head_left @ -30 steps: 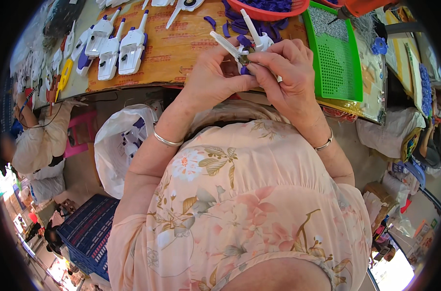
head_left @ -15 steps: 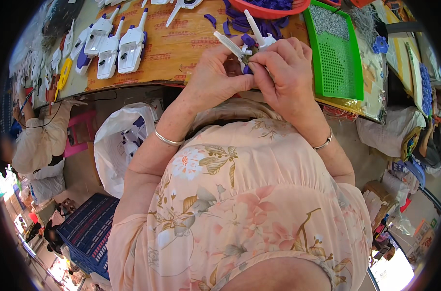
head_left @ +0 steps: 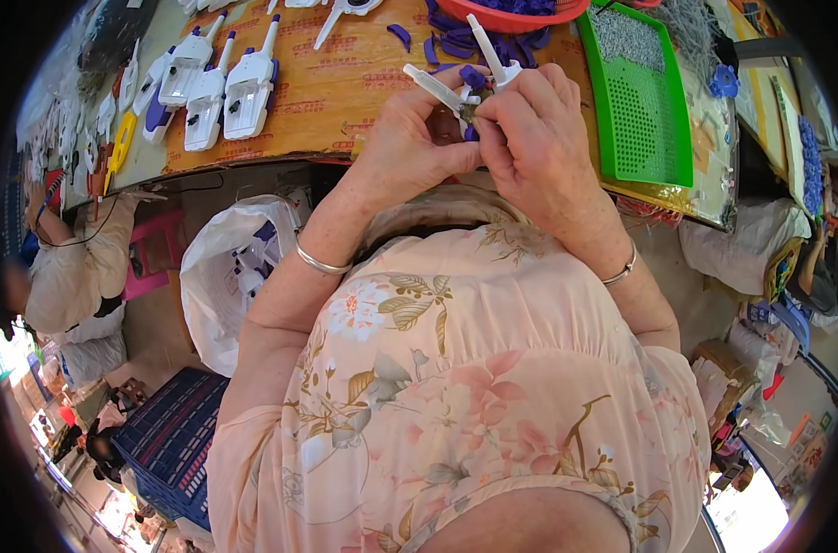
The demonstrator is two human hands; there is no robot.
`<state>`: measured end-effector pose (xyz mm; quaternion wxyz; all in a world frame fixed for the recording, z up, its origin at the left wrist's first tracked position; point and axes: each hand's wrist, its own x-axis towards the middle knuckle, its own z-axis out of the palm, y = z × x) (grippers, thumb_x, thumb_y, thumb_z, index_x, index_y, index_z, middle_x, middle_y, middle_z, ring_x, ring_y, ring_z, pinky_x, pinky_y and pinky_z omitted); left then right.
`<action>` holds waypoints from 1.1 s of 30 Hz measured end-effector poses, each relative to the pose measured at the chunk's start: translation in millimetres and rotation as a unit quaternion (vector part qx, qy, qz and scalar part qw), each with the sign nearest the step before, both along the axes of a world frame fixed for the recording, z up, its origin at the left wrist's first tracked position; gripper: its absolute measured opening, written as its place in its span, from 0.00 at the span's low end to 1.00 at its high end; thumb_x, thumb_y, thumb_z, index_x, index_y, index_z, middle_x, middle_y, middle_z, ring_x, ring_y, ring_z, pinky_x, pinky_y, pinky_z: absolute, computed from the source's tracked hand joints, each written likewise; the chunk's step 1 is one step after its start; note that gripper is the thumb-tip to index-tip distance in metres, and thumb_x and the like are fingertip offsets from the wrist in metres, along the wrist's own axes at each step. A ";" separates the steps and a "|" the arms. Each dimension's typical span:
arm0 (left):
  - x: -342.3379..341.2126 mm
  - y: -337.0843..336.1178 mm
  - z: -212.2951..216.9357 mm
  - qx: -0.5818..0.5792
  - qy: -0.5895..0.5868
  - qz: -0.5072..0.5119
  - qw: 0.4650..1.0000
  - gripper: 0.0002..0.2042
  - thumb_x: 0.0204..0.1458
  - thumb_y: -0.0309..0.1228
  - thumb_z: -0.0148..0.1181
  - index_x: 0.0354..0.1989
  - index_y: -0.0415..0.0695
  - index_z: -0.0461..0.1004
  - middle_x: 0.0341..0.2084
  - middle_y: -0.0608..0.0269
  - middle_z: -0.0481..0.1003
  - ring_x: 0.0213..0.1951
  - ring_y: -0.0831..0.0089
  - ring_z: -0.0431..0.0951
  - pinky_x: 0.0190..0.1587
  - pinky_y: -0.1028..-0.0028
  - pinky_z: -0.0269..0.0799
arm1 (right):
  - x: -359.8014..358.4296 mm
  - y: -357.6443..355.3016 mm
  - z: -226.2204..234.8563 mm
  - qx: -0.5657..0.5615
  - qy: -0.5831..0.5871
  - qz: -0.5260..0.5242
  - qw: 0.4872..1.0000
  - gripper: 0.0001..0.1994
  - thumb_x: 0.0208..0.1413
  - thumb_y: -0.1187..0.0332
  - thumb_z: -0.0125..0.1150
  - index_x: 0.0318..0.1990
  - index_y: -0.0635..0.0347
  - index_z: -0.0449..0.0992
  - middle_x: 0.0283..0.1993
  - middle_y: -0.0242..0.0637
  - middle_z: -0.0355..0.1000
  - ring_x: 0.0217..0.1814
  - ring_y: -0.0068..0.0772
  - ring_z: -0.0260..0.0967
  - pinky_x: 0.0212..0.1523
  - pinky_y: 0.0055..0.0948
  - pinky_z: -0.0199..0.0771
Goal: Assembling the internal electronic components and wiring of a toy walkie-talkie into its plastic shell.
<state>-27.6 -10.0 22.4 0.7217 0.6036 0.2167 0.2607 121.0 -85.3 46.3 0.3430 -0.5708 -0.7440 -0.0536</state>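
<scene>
Both hands are together above the near edge of the bench. My left hand (head_left: 412,138) is closed around a white plastic casing half with a long stem (head_left: 435,89), its stem pointing up and left. My right hand (head_left: 537,134) has thumb and index finger pinched at small parts beside that half. A second white stemmed piece (head_left: 485,46) rises from behind the right hand's fingers; how it is held is hidden. A purple part (head_left: 472,76) shows between the two pieces. Further left on the bench lie several white-and-purple stemmed casings (head_left: 250,92), some with their hollow insides showing.
A green perforated tray (head_left: 682,138) with small metal pieces stands at right. Loose purple parts (head_left: 460,41) lie by a red basket (head_left: 566,17). A yellow cutter (head_left: 120,143) sits left. Below are a white sack (head_left: 202,276) with casings and a blue crate (head_left: 175,415). Another person (head_left: 69,267) sits left.
My right hand's fingers have shifted slightly at the small parts, and the second stemmed piece stands a little higher and further right. My left hand stays nearly in place.
</scene>
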 end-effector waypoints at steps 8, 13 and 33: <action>0.8 1.0 -4.5 0.009 0.022 -0.004 1.000 0.21 0.42 0.18 0.67 0.47 0.39 0.70 0.32 0.73 0.74 0.31 0.88 0.71 0.32 0.84 0.71 | 1.2 0.1 0.4 -0.020 -0.001 0.000 1.000 0.05 0.43 0.75 0.60 0.27 0.59 0.69 0.30 0.38 0.60 0.36 0.42 0.57 0.39 0.37 0.59; 1.7 0.8 -1.9 0.007 0.032 -0.006 0.999 0.18 0.44 0.20 0.66 0.45 0.40 0.70 0.26 0.71 0.74 0.26 0.88 0.72 0.26 0.85 0.69 | 7.9 -2.2 5.8 -0.042 0.039 0.018 0.998 0.05 0.45 0.75 0.59 0.31 0.59 0.72 0.30 0.37 0.63 0.38 0.42 0.61 0.39 0.38 0.59; 8.6 -4.2 -3.7 0.004 0.003 0.017 1.000 0.14 0.43 0.21 0.64 0.39 0.43 0.70 0.19 0.79 0.68 0.21 0.93 0.64 0.21 0.88 0.57 | 7.8 -0.8 4.3 -0.016 0.028 0.014 0.999 0.06 0.44 0.73 0.61 0.27 0.58 0.69 0.29 0.35 0.63 0.35 0.39 0.62 0.39 0.37 0.59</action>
